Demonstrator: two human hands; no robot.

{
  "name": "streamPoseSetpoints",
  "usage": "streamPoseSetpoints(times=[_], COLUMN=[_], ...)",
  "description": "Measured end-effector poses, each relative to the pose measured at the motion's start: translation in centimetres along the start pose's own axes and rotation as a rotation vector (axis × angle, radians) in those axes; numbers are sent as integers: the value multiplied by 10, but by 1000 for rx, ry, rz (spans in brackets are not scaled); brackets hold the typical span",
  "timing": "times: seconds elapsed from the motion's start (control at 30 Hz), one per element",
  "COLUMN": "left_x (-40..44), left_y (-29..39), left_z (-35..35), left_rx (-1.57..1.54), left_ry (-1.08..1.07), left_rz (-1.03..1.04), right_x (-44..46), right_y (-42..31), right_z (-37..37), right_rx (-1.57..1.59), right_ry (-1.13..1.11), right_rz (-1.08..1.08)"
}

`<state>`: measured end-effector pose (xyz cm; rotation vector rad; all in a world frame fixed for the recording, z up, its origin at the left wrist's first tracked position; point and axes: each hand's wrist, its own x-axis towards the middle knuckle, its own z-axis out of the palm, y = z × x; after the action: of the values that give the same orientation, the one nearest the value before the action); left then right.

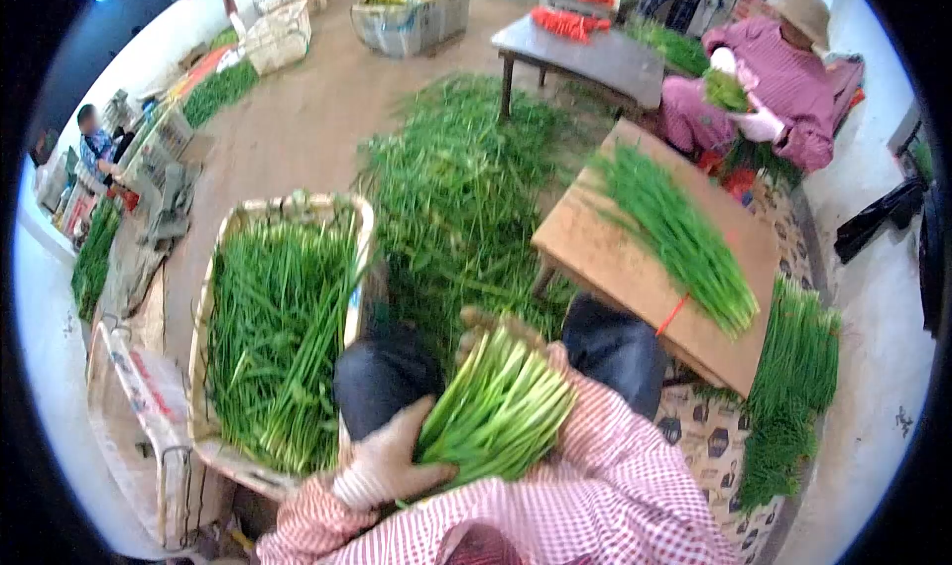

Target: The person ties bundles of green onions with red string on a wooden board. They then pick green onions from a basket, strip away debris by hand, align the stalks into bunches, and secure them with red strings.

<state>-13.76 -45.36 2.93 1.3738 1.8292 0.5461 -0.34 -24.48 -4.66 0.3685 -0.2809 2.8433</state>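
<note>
A thick bunch of chives (pixel 501 401) lies across my lap, its pale stalk ends pointing up. My left hand (pixel 397 456), in a pale glove, grips its lower left side. At the far end, the gloved fingers of my right hand (pixel 491 329) wrap round the bunch, partly hidden behind the stalks. To my left, a long basket (pixel 201 367) holds many loose chives (pixel 283 337). On the low wooden table (pixel 585 223) at my right lies another bundle of chives (pixel 684 238), with a red tie (pixel 674 314) near the table's front edge.
A large heap of green trimmings (pixel 461 178) covers the floor ahead. Bundled chives (pixel 793 387) lie right of the table on patterned sheeting. A co-worker (pixel 783 79) sits at the upper right holding greens, near a metal table (pixel 585 59). Another person (pixel 99 149) sits far left.
</note>
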Motion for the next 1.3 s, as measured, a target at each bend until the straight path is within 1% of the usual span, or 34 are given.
streamPoseSetpoints(times=[0.03,0.07,0.1,0.13,0.17,0.2,0.23,0.27,0.3,0.33,0.37,0.43,0.47,0.5,0.53,0.57,0.6,0.63,0.67,0.73,0.77,0.8,0.83,0.87,0.9,0.93,0.97,1.0,1.03,1.1,1.13,1.2,1.23,1.3], left_x=[4,11,13,17,22,26,34,37,38,43,48,59,67,69,67,68,68,65,64,64,67,71,74,72,70,67,65,63,63,54,50,43,42,49], left_y=[7,15,26,33,40,58,66,80,91,93,89,74,63,57,55,44,41,39,36,32,26,16,10,21,31,41,53,71,66,62,60,56,51,45], left_z=[-3,-7,-9,-4,3,6,18,28,37,49,59,66,64,62,61,59,58,57,52,39,41,45,48,47,53,63,67,59,66,72,66,44,37,20], left_rx=[32,34,-78,-225,-270,-187,-235,14,262,348,432,483,347,210,231,36,88,137,143,-152,-154,-140,-128,-68,-76,58,193,106,93,214,200,-131,-249,-373], left_ry=[61,49,53,48,72,92,127,124,122,138,158,211,274,339,455,442,441,432,439,223,230,233,235,272,273,361,451,290,328,429,436,230,161,110], left_rz=[76,121,155,148,242,280,403,281,159,117,76,89,148,204,189,229,271,305,299,-79,-83,-26,30,14,12,10,6,-89,31,215,209,276,118,36], right_x=[-4,-9,-11,-12,-12,-13,-15,-15,-13,-12,-4,1,-1,-2,-7,-12,-11,-15,-20,-31,-31,-30,-30,-30,-29,-31,-32,-33,-33,-35,-38,-41,-40,-36], right_y=[-2,-4,-7,-9,-11,-11,-10,-2,-7,-11,-7,-4,-3,-4,0,3,2,4,7,4,4,5,8,10,13,12,13,15,15,12,10,8,7,8], right_z=[-3,-6,-21,-26,-31,-34,-34,-26,-38,-49,-60,-33,-33,-31,-26,-19,-7,7,7,7,6,1,-4,-9,-10,-7,-6,-4,0,18,24,28,28,26], right_rx=[-23,-46,26,12,-8,-5,-20,-104,-94,-86,-2,-122,-78,86,159,229,211,237,199,64,65,-299,-452,-608,-758,-1036,-846,-656,-662,-502,-480,-450,-411,-428], right_ry=[68,136,208,314,416,479,497,517,508,497,483,817,736,692,600,501,521,481,438,339,338,386,367,356,353,394,370,349,354,521,505,481,453,461], right_rz=[9,19,77,103,135,118,107,-22,47,116,69,12,-8,14,-17,-50,-86,-117,-142,-155,-147,-174,-211,-252,-296,-347,-348,-350,-342,-285,-267,-244,-232,-227])
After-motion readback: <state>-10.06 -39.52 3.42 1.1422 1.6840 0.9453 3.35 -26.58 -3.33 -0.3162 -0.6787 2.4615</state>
